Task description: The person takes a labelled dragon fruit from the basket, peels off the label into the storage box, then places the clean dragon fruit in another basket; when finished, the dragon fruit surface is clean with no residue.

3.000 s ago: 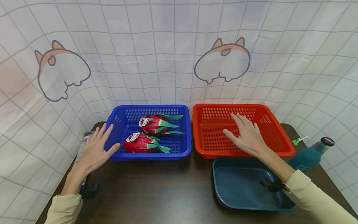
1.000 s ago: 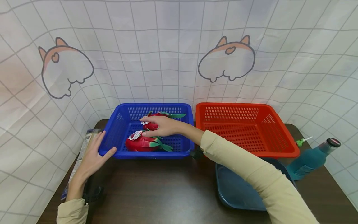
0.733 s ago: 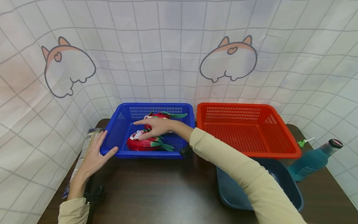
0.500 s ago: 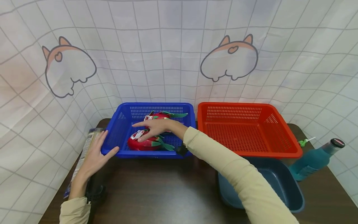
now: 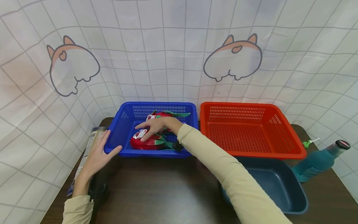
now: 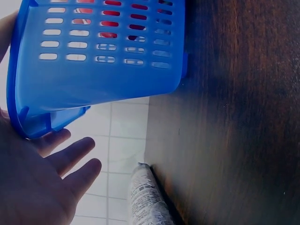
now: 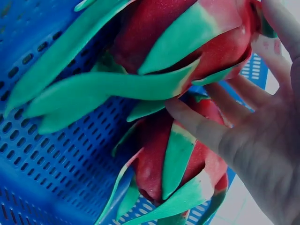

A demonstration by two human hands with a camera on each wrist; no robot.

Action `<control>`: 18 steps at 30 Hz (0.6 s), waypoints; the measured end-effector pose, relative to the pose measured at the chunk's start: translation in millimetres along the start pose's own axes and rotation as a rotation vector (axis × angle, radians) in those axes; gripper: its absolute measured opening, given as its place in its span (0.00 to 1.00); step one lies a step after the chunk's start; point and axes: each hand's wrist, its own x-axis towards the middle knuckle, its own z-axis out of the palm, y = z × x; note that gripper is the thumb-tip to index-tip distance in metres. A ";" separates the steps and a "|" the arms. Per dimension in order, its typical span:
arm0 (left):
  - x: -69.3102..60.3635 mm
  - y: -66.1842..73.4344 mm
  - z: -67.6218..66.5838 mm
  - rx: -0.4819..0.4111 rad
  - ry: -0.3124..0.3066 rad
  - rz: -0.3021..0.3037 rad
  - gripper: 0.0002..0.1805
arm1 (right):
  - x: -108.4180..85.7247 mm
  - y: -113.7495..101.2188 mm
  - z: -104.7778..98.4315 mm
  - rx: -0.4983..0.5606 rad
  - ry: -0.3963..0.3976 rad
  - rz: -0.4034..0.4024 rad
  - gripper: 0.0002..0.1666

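The right hand (image 5: 156, 125) spreads its fingers about the near fruit (image 5: 147, 144), inside the blue basket (image 5: 156, 153); the left hand (image 5: 97, 155), also spread, touches the basket's corner, perhaps for keeping it steady.

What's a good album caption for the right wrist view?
Right hand beside two red, green-leaved dragon fruits in a blue basket.
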 end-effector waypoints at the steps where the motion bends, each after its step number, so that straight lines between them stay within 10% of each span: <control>1: 0.0 0.2 0.0 -0.001 -0.001 -0.001 0.51 | 0.4 0.2 -0.4 0.022 -0.001 0.007 0.46; 7: 0.5 0.9 -0.4 0.001 -0.007 -0.009 0.51 | 3.2 -1.5 -3.9 0.127 -0.016 0.061 0.46; 18: 0.2 -0.2 -0.1 -0.009 -0.003 0.005 0.51 | 7.5 -5.5 -0.8 0.016 -0.024 0.074 0.44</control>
